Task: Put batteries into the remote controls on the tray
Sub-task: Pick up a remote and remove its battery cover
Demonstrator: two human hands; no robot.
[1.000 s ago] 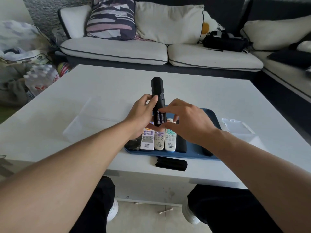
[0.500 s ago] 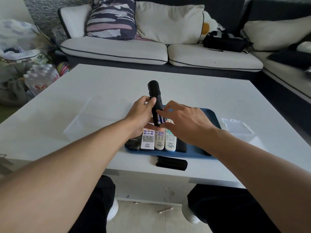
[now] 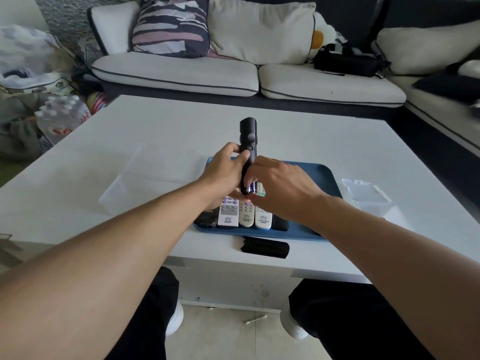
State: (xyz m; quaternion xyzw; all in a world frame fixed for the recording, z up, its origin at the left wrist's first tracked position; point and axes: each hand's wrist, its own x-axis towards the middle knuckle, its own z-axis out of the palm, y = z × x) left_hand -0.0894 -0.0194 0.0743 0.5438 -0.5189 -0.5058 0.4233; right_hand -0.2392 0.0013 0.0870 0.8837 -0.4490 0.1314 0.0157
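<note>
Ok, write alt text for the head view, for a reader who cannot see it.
Left hand holds a black remote upright over a blue tray while the right hand presses batteries into its lower end. Three white remotes lie on the tray; a black cover lies before it.

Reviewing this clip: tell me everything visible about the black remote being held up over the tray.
The black remote is slim, dark and looks like matte plastic, with a rounded far end and a round bump near it. It is held above the blue tray, lengthwise away from the person, far end raised. The left hand grips its middle from the left; the right hand covers its near end, where batteries with purple-blue wrap show in the open compartment. Its button face is not visible.
</note>
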